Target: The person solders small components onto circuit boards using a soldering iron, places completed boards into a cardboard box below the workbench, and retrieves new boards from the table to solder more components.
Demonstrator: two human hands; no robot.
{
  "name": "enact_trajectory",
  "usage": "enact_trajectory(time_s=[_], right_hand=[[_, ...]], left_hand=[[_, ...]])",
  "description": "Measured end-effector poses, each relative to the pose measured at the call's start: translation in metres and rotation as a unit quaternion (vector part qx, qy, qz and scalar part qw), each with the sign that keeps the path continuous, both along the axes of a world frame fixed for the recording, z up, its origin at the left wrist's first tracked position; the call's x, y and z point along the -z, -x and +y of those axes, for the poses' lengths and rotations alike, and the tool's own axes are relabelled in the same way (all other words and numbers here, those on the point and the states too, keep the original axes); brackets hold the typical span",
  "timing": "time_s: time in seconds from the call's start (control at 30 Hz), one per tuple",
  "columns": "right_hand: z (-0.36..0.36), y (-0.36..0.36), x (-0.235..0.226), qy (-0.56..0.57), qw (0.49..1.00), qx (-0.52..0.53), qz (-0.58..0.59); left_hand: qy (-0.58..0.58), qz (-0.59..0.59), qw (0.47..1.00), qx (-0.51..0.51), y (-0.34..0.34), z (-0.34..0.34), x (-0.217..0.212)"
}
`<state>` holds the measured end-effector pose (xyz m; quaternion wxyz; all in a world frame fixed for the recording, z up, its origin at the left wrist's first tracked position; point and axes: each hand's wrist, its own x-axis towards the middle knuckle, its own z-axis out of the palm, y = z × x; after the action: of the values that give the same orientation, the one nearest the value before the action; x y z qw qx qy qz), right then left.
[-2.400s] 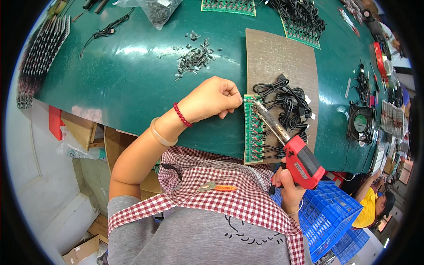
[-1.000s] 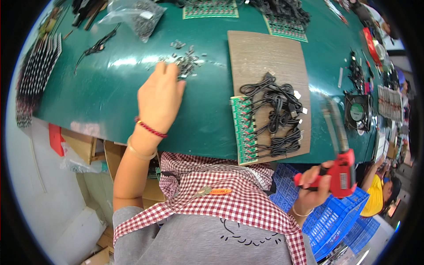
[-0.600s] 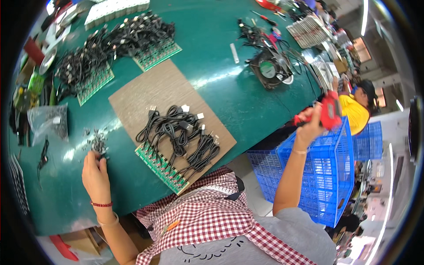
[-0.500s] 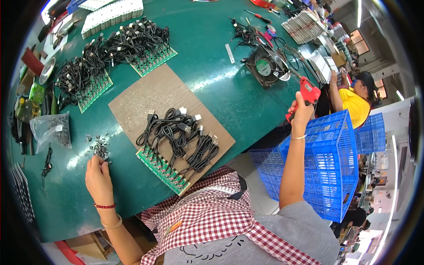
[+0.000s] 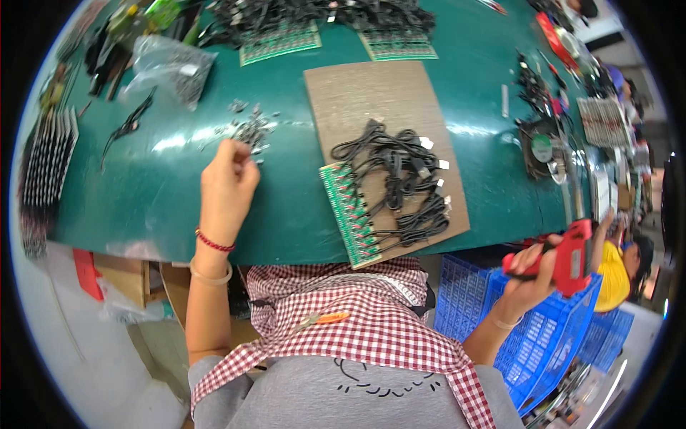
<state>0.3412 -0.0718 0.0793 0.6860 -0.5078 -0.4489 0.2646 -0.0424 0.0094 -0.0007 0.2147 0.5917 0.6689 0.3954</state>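
My left hand point(image 5: 227, 193) is at the near edge of a loose pile of small dark metallic parts point(image 5: 254, 130) on the table. Its thumb and fingers are pinched together, and whatever is between them is hidden. On the right, my right hand point(image 5: 530, 277) grips a red pistol-shaped soldering gun point(image 5: 573, 257) by its handle, off the table's front edge. Between my hands lies a green circuit board point(image 5: 348, 214) at the left edge of a brown wooden board point(image 5: 371, 86). Bundled black USB cables point(image 5: 394, 182) run from it across the wood.
More cable bundles point(image 5: 286, 21) on green boards lie at the back. A clear bag of parts point(image 5: 171, 68) stands at the far left. A black fan point(image 5: 537, 146) sits at the right. Blue crates point(image 5: 550, 336) stand below the edge, near a co-worker in yellow point(image 5: 613, 279).
The view has turned, shifting the table's contents rightward. My right hand has lowered the soldering gun toward the front edge. My left hand stays pinched at the pile.
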Motion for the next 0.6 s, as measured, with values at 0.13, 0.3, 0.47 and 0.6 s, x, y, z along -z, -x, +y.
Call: enact_trajectory(time_s=[0.13,0.3,0.47,0.6], right_hand=[[-0.022,0.066,0.017,0.103,0.982,-0.161,0.006],[-0.029,0.086,0.036,0.281,0.924,-0.259,-0.016],[-0.023,0.094,0.043,0.308,0.916,-0.25,-0.063],[-0.021,0.098,0.041,0.323,0.91,-0.253,-0.055]], left_hand=[[0.013,-0.087,0.995,0.053,-0.008,-0.018,0.004],[0.162,-0.358,0.917,0.07,-0.026,-0.042,-0.002],[0.183,-0.456,0.868,0.079,-0.024,-0.053,0.003],[0.198,-0.473,0.854,0.082,-0.023,-0.055,0.005]])
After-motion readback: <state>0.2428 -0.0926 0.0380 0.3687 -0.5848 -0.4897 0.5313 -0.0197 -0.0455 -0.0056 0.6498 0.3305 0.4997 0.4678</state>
